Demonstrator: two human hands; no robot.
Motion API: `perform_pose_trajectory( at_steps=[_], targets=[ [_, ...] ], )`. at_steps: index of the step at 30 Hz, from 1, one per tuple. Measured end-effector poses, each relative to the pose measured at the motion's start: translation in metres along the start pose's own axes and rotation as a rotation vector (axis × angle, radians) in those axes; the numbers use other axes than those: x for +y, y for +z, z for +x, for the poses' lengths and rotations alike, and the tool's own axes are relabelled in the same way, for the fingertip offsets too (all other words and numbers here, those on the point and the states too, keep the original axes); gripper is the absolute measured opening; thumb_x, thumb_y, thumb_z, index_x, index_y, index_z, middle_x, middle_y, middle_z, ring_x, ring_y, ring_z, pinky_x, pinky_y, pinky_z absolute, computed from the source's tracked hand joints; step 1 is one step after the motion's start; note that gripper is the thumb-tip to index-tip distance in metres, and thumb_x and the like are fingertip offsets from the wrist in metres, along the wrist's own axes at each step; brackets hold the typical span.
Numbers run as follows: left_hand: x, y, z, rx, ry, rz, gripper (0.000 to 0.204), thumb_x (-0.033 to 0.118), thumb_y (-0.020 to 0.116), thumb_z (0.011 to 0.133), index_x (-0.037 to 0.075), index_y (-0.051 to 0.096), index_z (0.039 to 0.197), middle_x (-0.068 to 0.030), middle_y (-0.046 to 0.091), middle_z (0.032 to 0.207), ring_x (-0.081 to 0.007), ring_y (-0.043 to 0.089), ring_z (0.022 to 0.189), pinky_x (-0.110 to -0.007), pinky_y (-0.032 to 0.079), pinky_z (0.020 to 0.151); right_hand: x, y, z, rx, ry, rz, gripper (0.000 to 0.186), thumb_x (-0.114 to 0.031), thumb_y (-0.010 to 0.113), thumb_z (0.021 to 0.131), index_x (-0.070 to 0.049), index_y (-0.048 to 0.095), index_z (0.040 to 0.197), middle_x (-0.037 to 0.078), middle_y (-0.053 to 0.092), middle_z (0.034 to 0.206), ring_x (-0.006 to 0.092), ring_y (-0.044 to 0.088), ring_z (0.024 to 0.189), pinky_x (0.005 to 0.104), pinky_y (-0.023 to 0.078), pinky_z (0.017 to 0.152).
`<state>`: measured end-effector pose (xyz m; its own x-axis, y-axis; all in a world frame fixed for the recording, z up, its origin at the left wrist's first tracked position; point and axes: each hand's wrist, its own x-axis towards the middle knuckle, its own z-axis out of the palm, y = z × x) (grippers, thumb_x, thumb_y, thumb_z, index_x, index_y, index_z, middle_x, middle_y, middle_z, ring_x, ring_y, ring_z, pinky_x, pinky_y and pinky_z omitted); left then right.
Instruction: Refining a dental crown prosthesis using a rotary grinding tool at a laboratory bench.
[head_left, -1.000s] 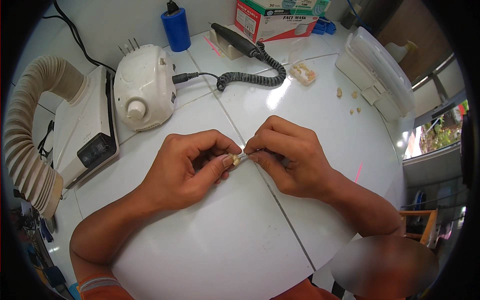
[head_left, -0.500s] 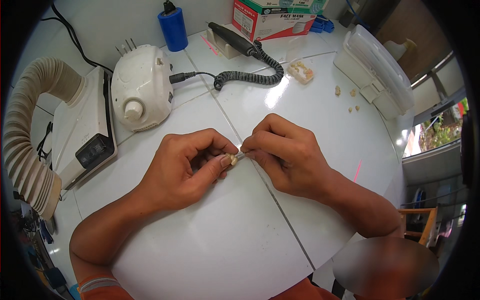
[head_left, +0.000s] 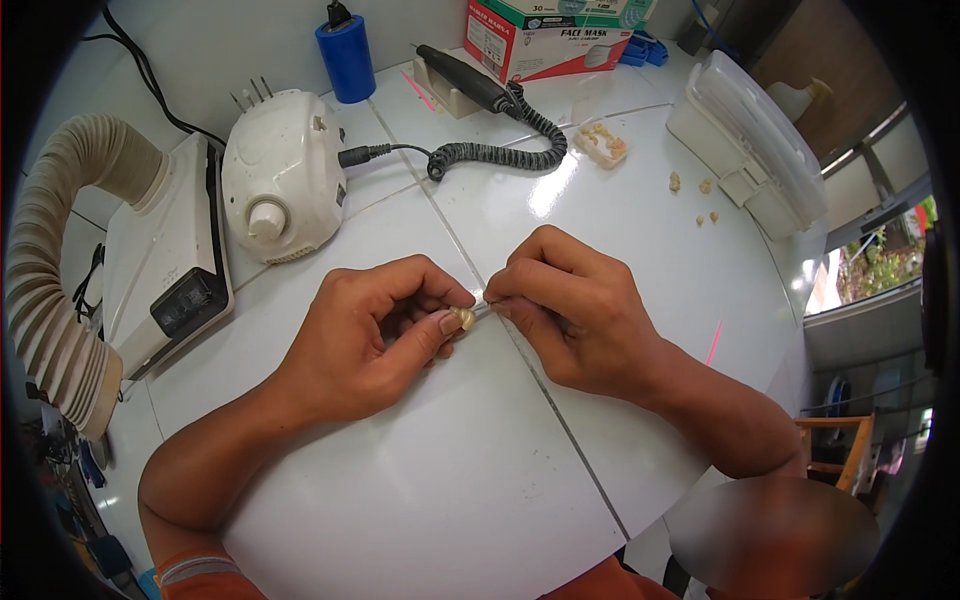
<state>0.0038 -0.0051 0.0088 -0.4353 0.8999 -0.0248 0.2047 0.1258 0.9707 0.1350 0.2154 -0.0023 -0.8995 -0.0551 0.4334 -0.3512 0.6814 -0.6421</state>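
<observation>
My left hand (head_left: 372, 345) is closed on a small cream, tooth-like piece (head_left: 463, 319) at the middle of the tiled worktop (head_left: 500, 460), held between thumb and fingertips. My right hand (head_left: 575, 310) is pinched on a thin, pale, rod-like item (head_left: 482, 308) that reaches toward that piece; whether it touches it I cannot tell. Similar small pieces (head_left: 675, 182) lie loose at the upper right, near a small clear box (head_left: 600, 145) holding several more.
Along the left stand a white machine with a ribbed hose (head_left: 75, 230) and a white control unit (head_left: 275, 180). A handpiece (head_left: 465, 77), blue cylinder (head_left: 345, 60) and mask boxes (head_left: 555, 45) are at the back. A pink stick (head_left: 714, 342) and plastic case (head_left: 745, 145) lie right.
Both hands keep their grips and have shifted very slightly up and left in the picture, as has the worktop around them.
</observation>
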Motion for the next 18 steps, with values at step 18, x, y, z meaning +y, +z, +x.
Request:
perform_pose_trajectory(
  at_steps=[18],
  targets=[
    [-0.0004,-0.0013,-0.0001,-0.001,-0.013,-0.032,0.012,0.001,0.063,0.108,-0.006,0.069,0.116,-0.0069,0.075,0.101,-0.0087,0.071,0.087,-0.025,0.057,0.077,-0.0026,0.0012,0.0006,0.018,0.009,-0.021,0.016,0.009,0.074,0.092,-0.002,0.07,0.102,0.011,0.063,0.097,0.028,0.068,0.078,0.0395,0.054,0.067]
  ],
)
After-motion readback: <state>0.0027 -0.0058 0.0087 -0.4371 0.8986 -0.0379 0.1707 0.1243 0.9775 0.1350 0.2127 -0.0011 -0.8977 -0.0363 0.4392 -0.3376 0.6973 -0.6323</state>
